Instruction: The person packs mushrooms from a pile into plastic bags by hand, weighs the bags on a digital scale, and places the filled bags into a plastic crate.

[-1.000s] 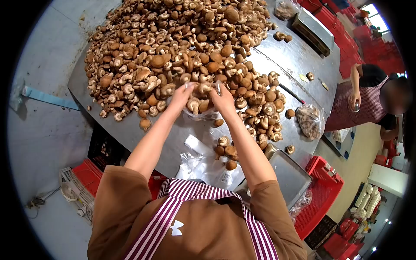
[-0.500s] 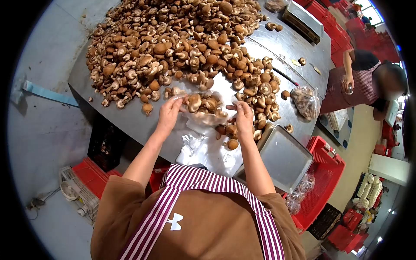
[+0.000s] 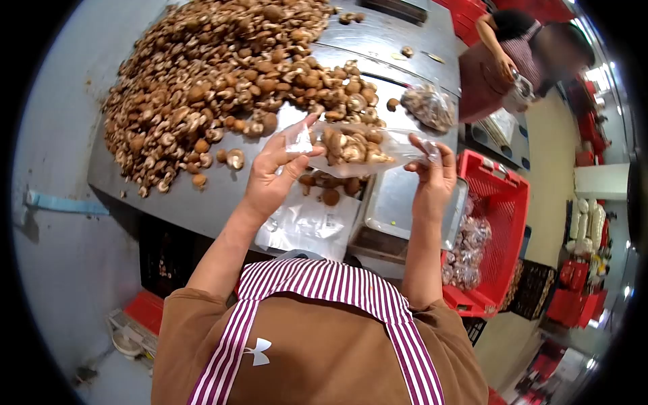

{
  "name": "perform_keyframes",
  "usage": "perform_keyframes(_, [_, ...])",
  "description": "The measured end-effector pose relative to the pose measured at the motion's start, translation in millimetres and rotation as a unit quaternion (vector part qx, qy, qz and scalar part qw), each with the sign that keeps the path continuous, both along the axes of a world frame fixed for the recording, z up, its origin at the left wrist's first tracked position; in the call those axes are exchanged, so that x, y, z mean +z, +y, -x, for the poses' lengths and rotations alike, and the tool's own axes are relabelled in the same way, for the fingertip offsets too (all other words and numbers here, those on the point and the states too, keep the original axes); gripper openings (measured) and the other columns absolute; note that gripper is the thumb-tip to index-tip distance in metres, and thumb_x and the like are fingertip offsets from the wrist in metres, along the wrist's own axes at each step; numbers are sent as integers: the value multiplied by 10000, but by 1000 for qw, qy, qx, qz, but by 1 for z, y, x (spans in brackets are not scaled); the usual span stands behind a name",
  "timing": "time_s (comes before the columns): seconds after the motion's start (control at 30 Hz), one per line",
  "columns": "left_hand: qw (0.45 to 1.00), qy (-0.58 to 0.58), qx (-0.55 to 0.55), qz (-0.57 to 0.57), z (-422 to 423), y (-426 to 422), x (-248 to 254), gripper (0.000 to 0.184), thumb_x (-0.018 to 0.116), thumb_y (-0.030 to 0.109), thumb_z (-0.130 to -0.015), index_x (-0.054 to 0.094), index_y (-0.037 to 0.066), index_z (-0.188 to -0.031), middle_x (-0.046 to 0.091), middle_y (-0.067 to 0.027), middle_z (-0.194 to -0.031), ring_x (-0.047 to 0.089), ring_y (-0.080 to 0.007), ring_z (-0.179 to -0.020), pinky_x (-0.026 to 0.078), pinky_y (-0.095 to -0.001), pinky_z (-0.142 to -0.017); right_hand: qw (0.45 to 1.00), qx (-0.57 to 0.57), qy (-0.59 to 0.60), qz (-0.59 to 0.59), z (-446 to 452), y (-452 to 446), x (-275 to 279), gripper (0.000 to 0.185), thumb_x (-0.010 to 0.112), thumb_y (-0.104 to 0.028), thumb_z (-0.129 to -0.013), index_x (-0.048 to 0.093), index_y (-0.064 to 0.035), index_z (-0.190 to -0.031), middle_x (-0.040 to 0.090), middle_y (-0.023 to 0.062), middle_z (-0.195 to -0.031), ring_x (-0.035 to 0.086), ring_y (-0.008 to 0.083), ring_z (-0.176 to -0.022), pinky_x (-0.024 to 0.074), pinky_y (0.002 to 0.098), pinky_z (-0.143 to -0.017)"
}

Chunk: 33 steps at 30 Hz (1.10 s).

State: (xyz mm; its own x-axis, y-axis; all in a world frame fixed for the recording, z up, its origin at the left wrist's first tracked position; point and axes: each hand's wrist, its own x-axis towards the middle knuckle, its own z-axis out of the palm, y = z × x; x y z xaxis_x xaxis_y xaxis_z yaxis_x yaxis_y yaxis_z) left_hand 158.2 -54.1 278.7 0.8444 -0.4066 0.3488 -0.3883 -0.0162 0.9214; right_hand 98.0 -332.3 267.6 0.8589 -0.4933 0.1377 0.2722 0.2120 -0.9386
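A clear plastic bag (image 3: 398,150) with several brown mushrooms (image 3: 352,146) inside is stretched between my two hands above the table's front edge. My left hand (image 3: 278,165) grips one end of the bag, with the thumb and fingers closed on the film. At the other end, my right hand (image 3: 432,169) pinches the plastic. Loose mushrooms (image 3: 329,196) lie below the bag, close to a stack of flat clear bags (image 3: 307,226). Under the bag's right end is the metal tray of a scale (image 3: 395,202).
A large mushroom heap (image 3: 202,88) covers the steel table's back left. A filled bag (image 3: 428,106) lies at the right. A red crate (image 3: 499,229) holding bagged mushrooms (image 3: 469,250) stands beside the scale. Another person (image 3: 503,64) in an apron works at the upper right.
Both hands have moved the bag of mushrooms up and to the right, and it is now drawn out lengthwise. The hands are farther apart. The camera view has shifted.
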Motion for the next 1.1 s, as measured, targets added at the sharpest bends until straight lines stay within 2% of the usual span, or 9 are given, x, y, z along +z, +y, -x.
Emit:
perform_keyframes(0.17, [992,-55,-112,-8,25,-68,17,211,649,187,-925,761,115,-1088,547,-139,-1422,498,-256,-1265,381,-375,-1063,988,-130,-49,64,72,-65,33,177,421,-94,-1043,551,-59,-1158,687,230,-1118,617,116,-711,513,239,-658])
perform_keyframes(0.23, [991,-55,-122,-8,34,-93,4,206,647,154,-911,763,99,-1072,547,-134,-1426,529,-252,-1175,405,-364,-1010,981,-168,-31,92,96,-81,33,178,419,-74,-1036,562,-53,-1139,692,204,-1113,600,106,-709,505,230,-656])
perform_keyframes(0.33, [979,6,-149,-136,46,-123,-38,216,630,100,-897,759,77,-1068,546,-134,-1425,526,-248,-1196,382,-348,-1040,969,-171,125,131,125,-104,15,182,434,-11,-1003,585,-34,-1102,691,149,-1144,553,78,-683,484,227,-656])
perform_keyframes(0.43, [979,4,-151,-139,61,-142,-62,227,607,128,-917,751,67,-1082,542,-90,-1437,514,-262,-1257,376,-369,-1070,970,-180,147,68,152,-122,-18,192,470,-31,-1000,589,-23,-1150,680,62,-976,562,73,-682,485,218,-661])
perform_keyframes(0.5, [980,48,-148,-127,70,-149,-68,232,603,128,-920,745,62,-1092,543,-100,-1434,491,-267,-1305,371,-375,-1083,969,-178,163,58,168,-129,-27,205,484,-39,-998,584,-23,-1176,662,48,-970,568,74,-711,487,217,-662])
perform_keyframes(0.7, [983,57,-102,-140,84,-166,-67,200,648,155,-916,727,52,-1068,670,-105,-1243,609,-253,-1156,476,-371,-964,969,-119,207,70,168,-132,-23,264,594,-98,-966,584,-34,-1222,615,27,-1067,558,69,-848,468,203,-658])
perform_keyframes(0.8, [988,3,-63,-141,93,-171,-74,228,717,155,-866,722,52,-1070,680,-122,-1201,642,-238,-1067,504,-352,-901,924,-96,320,185,170,-136,-30,384,728,-164,-876,596,-15,-1204,609,29,-1070,523,83,-800,435,227,-664])
perform_keyframes(0.9, [979,86,-40,-179,101,-172,-68,276,751,189,-841,721,43,-1073,676,-93,-1193,624,-150,-990,502,-283,-769,938,-106,238,227,172,-139,-43,390,741,-176,-862,602,-6,-1185,607,48,-1063,529,98,-793,449,252,-671])
perform_keyframes(1.1, [989,88,22,-121,115,-179,-63,306,734,175,-844,705,42,-1119,648,-43,-1112,584,-125,-919,473,-261,-739,908,-94,243,327,177,-139,-30,409,749,-210,-855,581,19,-1150,577,83,-1020,556,144,-789,467,285,-686])
